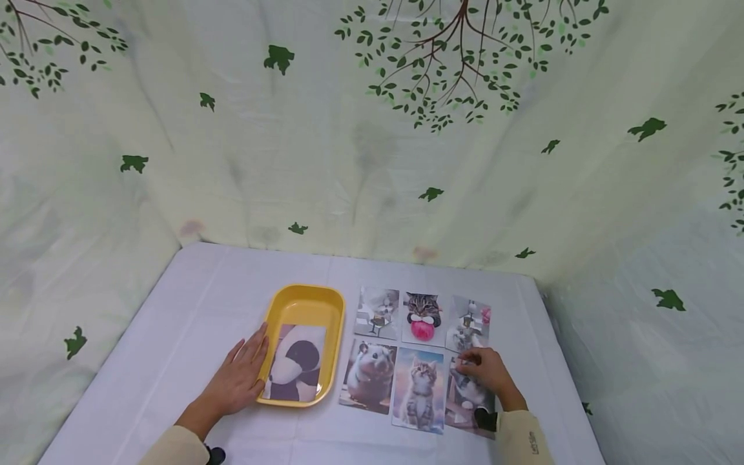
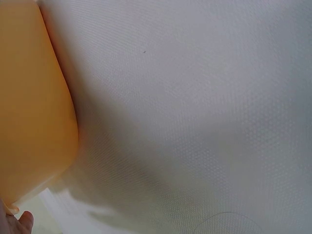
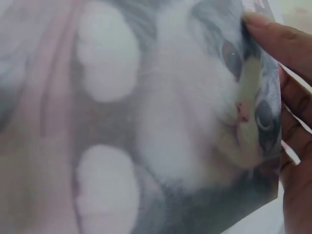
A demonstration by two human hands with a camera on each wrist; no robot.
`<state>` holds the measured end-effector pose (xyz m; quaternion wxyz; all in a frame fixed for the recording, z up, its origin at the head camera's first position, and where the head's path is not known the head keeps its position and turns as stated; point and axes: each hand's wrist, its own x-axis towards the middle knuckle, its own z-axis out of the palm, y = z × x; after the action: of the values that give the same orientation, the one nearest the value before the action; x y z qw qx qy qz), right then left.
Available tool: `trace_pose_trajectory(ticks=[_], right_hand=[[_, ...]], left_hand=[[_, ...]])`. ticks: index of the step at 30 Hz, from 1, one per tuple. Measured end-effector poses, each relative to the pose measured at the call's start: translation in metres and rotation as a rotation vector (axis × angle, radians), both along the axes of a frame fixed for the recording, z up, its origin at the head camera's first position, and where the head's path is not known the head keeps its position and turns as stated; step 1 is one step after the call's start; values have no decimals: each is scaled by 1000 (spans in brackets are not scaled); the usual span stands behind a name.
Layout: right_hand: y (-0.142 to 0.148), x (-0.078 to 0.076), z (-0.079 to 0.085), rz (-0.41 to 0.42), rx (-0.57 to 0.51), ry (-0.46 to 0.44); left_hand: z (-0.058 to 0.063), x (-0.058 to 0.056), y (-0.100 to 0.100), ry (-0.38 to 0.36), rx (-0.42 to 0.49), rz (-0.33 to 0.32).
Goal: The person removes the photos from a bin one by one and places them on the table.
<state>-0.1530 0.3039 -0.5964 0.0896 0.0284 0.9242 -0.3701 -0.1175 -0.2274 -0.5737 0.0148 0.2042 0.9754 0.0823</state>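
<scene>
My left hand (image 1: 238, 378) lies along the left rim of a yellow tray (image 1: 336, 303), its fingers extended. A photo card showing a black-and-white plush shape (image 1: 299, 361) lies inside the tray. In the left wrist view, the tray's outer wall (image 2: 34, 107) fills the left side, with a bit of thumb at the bottom corner. My right hand (image 1: 491, 374) pinches the far edge of a cat photo card (image 1: 459, 413), the nearest one on the right. In the right wrist view, the thumb (image 3: 285, 41) presses the face of this card (image 3: 185, 122) while other fingers go behind its edge.
More cards lie in two rows right of the tray: a hamster card (image 1: 369, 378), a kitten card (image 1: 418, 391), a cat with a pink ball (image 1: 422, 316), and two greyish picture cards (image 1: 376, 313) at the back corners. A leaf-patterned curtain (image 1: 360, 161) hangs behind the white table (image 1: 227, 278).
</scene>
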Motion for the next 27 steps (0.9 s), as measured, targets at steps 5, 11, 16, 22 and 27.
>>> trace_pose_trajectory(ticks=[5, 11, 16, 22, 27], right_hand=[[-2, 3, 2, -26, -12, 70], [-2, 4, 2, -41, -20, 91], [-13, 0, 11, -20, -57, 112], [-61, -17, 33, 107, -129, 196], [-124, -36, 54, 314, -223, 275]], left_hand=[[2, 1, 0, -6, 3, 1], [2, 0, 0, -8, 2, 5], [-2, 1, 0, 29, 18, 2], [-4, 1, 0, 44, 29, -3], [-1, 0, -1, 16, 19, 0]])
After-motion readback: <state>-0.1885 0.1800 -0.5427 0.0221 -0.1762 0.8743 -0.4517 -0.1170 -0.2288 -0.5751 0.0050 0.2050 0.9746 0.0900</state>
